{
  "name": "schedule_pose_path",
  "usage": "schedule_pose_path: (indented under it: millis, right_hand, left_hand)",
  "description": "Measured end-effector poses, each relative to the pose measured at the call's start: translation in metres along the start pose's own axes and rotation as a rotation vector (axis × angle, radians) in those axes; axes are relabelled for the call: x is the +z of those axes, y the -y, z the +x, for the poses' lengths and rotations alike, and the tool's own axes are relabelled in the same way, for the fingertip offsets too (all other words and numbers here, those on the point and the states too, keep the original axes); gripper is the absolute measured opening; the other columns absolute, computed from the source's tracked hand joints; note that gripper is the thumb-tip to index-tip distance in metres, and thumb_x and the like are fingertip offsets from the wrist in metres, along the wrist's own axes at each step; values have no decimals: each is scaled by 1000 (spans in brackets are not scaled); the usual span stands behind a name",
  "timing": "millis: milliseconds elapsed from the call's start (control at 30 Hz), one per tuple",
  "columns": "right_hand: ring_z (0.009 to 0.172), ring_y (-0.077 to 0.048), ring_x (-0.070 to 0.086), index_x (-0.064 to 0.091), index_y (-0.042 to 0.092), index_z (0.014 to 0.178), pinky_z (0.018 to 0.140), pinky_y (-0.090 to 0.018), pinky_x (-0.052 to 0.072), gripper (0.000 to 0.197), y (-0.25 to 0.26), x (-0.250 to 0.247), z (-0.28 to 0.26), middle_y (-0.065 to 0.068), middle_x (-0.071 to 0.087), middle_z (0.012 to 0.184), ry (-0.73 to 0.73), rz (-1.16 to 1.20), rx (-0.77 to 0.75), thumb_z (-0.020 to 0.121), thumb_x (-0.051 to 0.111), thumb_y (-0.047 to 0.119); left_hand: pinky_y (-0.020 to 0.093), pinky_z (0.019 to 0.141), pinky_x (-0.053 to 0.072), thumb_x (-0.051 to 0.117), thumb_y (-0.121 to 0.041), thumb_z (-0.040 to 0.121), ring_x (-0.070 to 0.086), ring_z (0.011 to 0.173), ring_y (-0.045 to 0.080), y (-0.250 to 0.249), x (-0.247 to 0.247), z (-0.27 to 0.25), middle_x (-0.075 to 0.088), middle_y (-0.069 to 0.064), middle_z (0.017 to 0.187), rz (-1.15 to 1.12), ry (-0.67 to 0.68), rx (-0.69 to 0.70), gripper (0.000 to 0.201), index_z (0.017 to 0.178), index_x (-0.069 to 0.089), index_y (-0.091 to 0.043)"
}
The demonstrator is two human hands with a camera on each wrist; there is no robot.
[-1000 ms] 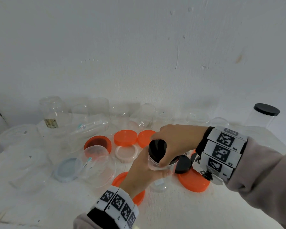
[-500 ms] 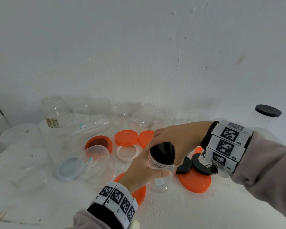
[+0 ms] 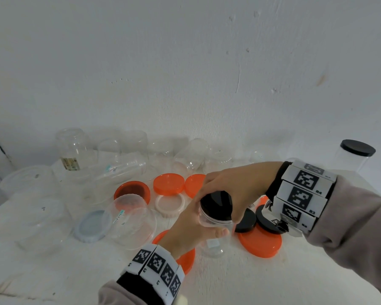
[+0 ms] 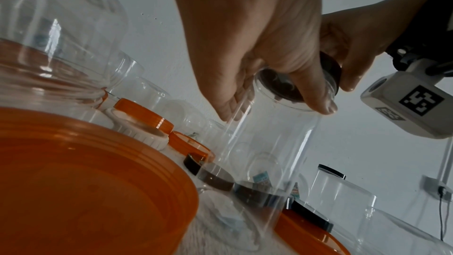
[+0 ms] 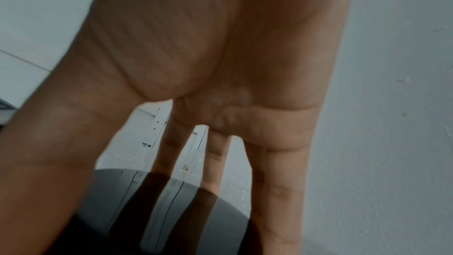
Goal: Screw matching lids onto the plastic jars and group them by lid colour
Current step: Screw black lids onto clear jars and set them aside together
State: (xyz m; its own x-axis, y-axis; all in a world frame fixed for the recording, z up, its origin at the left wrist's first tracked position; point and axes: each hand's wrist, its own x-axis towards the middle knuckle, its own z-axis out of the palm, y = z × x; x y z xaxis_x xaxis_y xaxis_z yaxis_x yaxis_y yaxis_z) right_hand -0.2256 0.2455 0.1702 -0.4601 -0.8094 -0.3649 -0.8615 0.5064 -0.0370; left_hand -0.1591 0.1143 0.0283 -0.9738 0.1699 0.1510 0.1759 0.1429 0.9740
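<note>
A tall clear plastic jar [image 3: 213, 238] [image 4: 264, 148] stands on the white table near its middle. My left hand [image 3: 191, 227] [image 4: 257, 46] grips it just below the rim. A black lid [image 3: 217, 204] [image 5: 157, 210] sits on the jar's mouth. My right hand [image 3: 231, 190] comes over from the right, its fingers [image 5: 274, 191] and thumb curled round the lid's edge. Loose orange lids [image 3: 168, 183] lie behind the jar, and a big orange lid [image 3: 261, 242] lies to its right. Two more black lids [image 3: 246, 221] rest on that big lid.
Several empty clear jars [image 3: 73, 148] stand or lie along the back wall and at the left. A jar with a black lid [image 3: 356, 155] stands at the far right. A grey-blue lid [image 3: 92, 225], a white ring lid [image 3: 169, 204] and a large orange lid [image 4: 85, 191] lie near the front.
Both hands and the jar have drifted slightly to the right. My right hand has turned on the black lid, its wrist swinging outward.
</note>
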Motion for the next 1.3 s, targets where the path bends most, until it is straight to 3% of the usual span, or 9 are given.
schedule_pose_path:
  millis: [167,333,600,733,833,967,1133,1233,1300]
  right_hand:
    - [101,-13,52,59,26,128,87,-25,44,46,1,3,2,13,44,104,5,15,-16,83,70,20]
    - [100,-1,36,41,45,137,69,-11,31,84,-7,2,0,20,33,120,141,108,-51,70,78,13]
    - [104,-2,38,40,43,139,71,-9,30,78,-12,7,5,18,39,118,60,121,-18,73,80,32]
    - [96,1,36,39,43,139,70,-10,29,77,-13,9,8,26,36,100,10,104,29,73,78,47]
    - [96,-6,47,49,39,128,73,-18,43,66,-11,13,8,18,48,103,-31,97,95,70,73,59]
    - [93,-12,55,53,37,119,75,-26,51,64,-6,17,9,13,52,98,-77,113,190,67,68,70]
    - [108,-14,46,31,43,140,81,-27,45,86,-7,11,7,10,40,120,87,115,182,69,77,56]
    - [103,-11,43,32,43,140,76,-24,41,85,-8,8,8,13,38,112,98,115,133,71,80,42]
    - [99,-11,46,38,42,134,74,-24,44,78,-7,9,9,14,40,104,57,107,139,69,79,48]
  left_hand:
    - [3,88,39,83,-9,71,47,119,-11,1,0,0,54,-27,124,7,-4,11,83,124,39,-57]
    - [9,93,41,83,-10,71,48,120,-7,1,-1,1,54,-24,126,19,-5,2,84,117,40,-67]
    - [0,86,37,83,-14,71,45,118,-15,2,1,0,52,-36,122,3,5,-26,84,129,35,-50]
    - [15,96,40,84,-26,67,47,119,-11,7,0,-1,53,-26,128,16,-18,-83,85,135,36,-43]
    - [18,98,41,84,-26,67,49,120,-7,9,0,-1,54,-20,130,14,-25,-110,83,135,38,-39]
    - [7,84,43,84,-26,65,52,116,-7,8,0,-1,55,-17,129,13,-29,-118,82,134,40,-37]
    - [6,86,42,85,-20,71,50,117,-9,8,0,0,54,-19,129,28,-29,-109,80,134,38,-37]
    - [11,89,41,84,-23,70,50,119,-5,8,0,0,54,-18,129,32,-26,-114,80,133,38,-37]
    - [9,88,40,85,-23,71,50,117,-8,8,0,-1,55,-20,128,35,-27,-115,78,132,39,-39]
